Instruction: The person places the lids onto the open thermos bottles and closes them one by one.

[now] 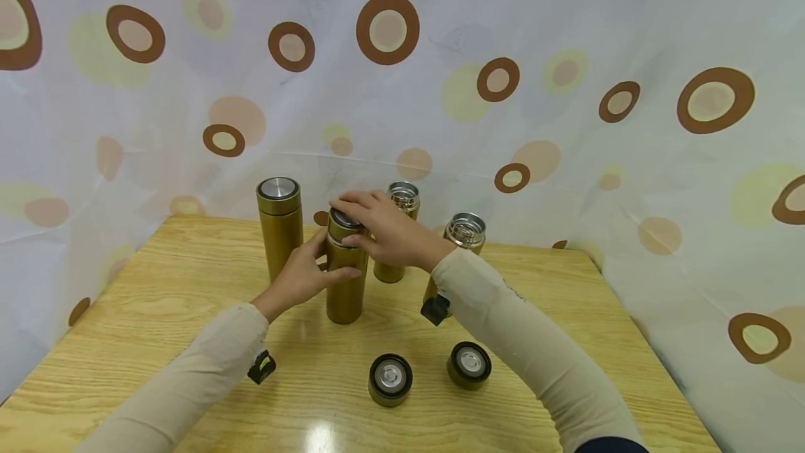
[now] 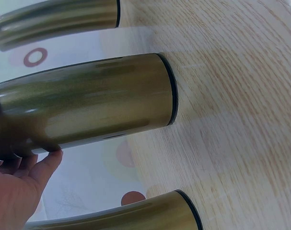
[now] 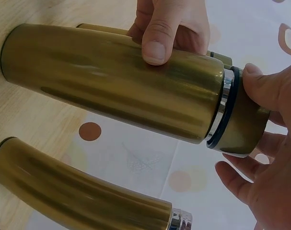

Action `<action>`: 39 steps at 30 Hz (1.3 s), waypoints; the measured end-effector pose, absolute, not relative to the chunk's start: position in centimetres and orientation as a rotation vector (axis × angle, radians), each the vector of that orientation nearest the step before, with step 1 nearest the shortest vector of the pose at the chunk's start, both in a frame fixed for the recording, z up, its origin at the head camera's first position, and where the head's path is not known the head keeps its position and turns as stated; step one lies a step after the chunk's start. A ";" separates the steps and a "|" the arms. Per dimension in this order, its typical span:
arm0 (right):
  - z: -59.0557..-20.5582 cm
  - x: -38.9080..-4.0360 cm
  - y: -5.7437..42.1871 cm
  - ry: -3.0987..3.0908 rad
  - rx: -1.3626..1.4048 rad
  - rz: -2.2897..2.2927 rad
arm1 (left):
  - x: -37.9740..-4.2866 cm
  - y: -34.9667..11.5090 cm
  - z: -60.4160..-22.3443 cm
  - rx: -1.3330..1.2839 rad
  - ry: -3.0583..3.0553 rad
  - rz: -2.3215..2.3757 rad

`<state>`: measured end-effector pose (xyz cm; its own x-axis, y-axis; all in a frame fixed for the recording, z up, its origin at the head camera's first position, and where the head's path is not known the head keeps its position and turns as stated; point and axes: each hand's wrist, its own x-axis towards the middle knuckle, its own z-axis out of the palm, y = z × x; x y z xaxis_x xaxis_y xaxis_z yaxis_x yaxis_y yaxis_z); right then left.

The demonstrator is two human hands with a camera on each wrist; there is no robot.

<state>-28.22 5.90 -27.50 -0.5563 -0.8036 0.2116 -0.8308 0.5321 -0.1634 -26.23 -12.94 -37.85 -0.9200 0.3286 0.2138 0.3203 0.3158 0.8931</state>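
A gold thermos flask (image 1: 344, 292) stands upright on the wooden table. My left hand (image 1: 303, 272) grips its body from the left, with the thumb (image 3: 156, 50) across the front. Around the flask's lid (image 3: 246, 115) curl the fingers and thumb of my right hand (image 1: 399, 229). A band of silver neck (image 3: 222, 103) shows between lid and body, and the lid sits slightly askew there. Just left of this flask stands another gold flask (image 1: 279, 229) with its lid on.
Two lidless flasks, one at the back (image 1: 390, 272) and one (image 1: 467, 229) partly behind my right forearm, stand to the right. Nearer me lie two loose lids, one left (image 1: 390, 379) and one right (image 1: 469, 365), inner sides up. A patterned cloth (image 1: 402, 89) hangs behind the table (image 1: 189, 285).
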 end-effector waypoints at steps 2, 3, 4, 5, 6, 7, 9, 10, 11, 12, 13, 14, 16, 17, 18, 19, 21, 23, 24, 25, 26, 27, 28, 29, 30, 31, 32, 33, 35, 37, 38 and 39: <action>-27.6 -28.2 5.9 -2.656 1.421 0.369 | -26.3 -12.9 -37.8 0.626 2.543 1.721; -27.6 -28.2 5.9 -2.658 1.422 0.368 | -26.3 -12.9 -37.8 0.624 2.543 1.722; -27.6 -28.2 5.9 -2.659 1.421 0.366 | -26.3 -12.9 -37.8 0.622 2.543 1.723; -27.6 -28.2 5.9 -2.658 1.422 0.365 | -26.3 -12.9 -37.8 0.622 2.543 1.723; -27.5 -28.2 5.9 -2.660 1.422 0.366 | -26.3 -12.8 -37.8 0.621 2.545 1.723; -27.5 -28.1 5.9 -2.661 1.423 0.366 | -26.3 -12.8 -37.8 0.619 2.547 1.723; -27.4 -28.2 5.9 -2.668 1.426 0.365 | -26.3 -12.8 -37.8 0.620 2.549 1.722; -27.4 -28.2 5.9 -2.674 1.428 0.363 | -26.4 -12.8 -37.9 0.621 2.551 1.720; -27.3 -28.2 5.9 -2.681 1.430 0.362 | -26.4 -12.8 -37.9 0.623 2.552 1.718; -27.3 -28.2 5.9 -2.689 1.431 0.358 | -26.4 -12.8 -37.9 0.623 2.552 1.718; -27.2 -28.2 5.9 -2.699 1.432 0.351 | -26.3 -12.8 -38.0 0.623 2.551 1.718; -27.1 -28.2 5.8 -2.710 1.435 0.344 | -26.3 -12.8 -38.0 0.623 2.551 1.718; -26.8 -28.2 5.7 -2.732 1.444 0.323 | -26.3 -12.9 -38.0 0.623 2.551 1.717; -26.7 -28.2 5.6 -2.744 1.449 0.313 | -26.3 -12.9 -38.0 0.624 2.552 1.716; -26.5 -28.3 5.6 -2.758 1.455 0.298 | -26.3 -12.9 -38.0 0.626 2.552 1.716; -26.2 -28.3 5.5 -2.773 1.462 0.285 | -26.3 -12.9 -38.0 0.628 2.554 1.714; -25.7 -28.4 5.4 -2.810 1.478 0.263 | -26.3 -13.0 -38.0 0.632 2.560 1.708; -25.1 -28.4 5.3 -2.847 1.489 0.245 | -26.3 -13.0 -38.0 0.634 2.566 1.700; -24.8 -28.4 5.3 -2.863 1.494 0.234 | -26.3 -13.0 -38.0 0.633 2.571 1.695; -24.5 -28.3 5.3 -2.878 1.501 0.229 | -26.3 -13.0 -38.0 0.632 2.575 1.692; -24.2 -28.3 5.3 -2.894 1.502 0.222 | -26.3 -13.0 -38.0 0.632 2.577 1.691; -23.9 -28.3 5.3 -2.909 1.503 0.215 | -26.3 -13.0 -38.1 0.630 2.577 1.691; -23.7 -28.4 5.3 -2.920 1.501 0.207 | -26.3 -13.0 -38.0 0.628 2.577 1.691; -23.5 -28.4 5.3 -2.936 1.496 0.198 | -26.3 -13.0 -38.0 0.627 2.578 1.690; -23.2 -28.4 5.3 -2.952 1.491 0.188 | -26.2 -13.0 -38.0 0.626 2.578 1.692; -23.0 -28.4 5.2 -2.968 1.485 0.176 | -26.2 -13.0 -38.0 0.625 2.576 1.694; -22.9 -28.4 5.2 -2.981 1.478 0.161 | -26.2 -13.0 -38.0 0.624 2.575 1.695; -22.7 -28.4 5.1 -2.989 1.476 0.144 | -26.2 -13.0 -38.0 0.622 2.573 1.695; -22.6 -28.4 4.8 -3.001 1.483 0.104 | -26.2 -13.0 -37.9 0.623 2.572 1.696; -22.6 -28.4 4.5 -3.008 1.493 0.061 | -26.2 -13.0 -37.9 0.628 2.570 1.696; -22.6 -28.4 4.3 -3.006 1.501 0.040 | -26.2 -13.0 -37.9 0.629 2.569 1.695; -22.6 -28.4 4.2 -3.007 1.507 0.015 | -26.2 -13.0 -37.9 0.633 2.569 1.697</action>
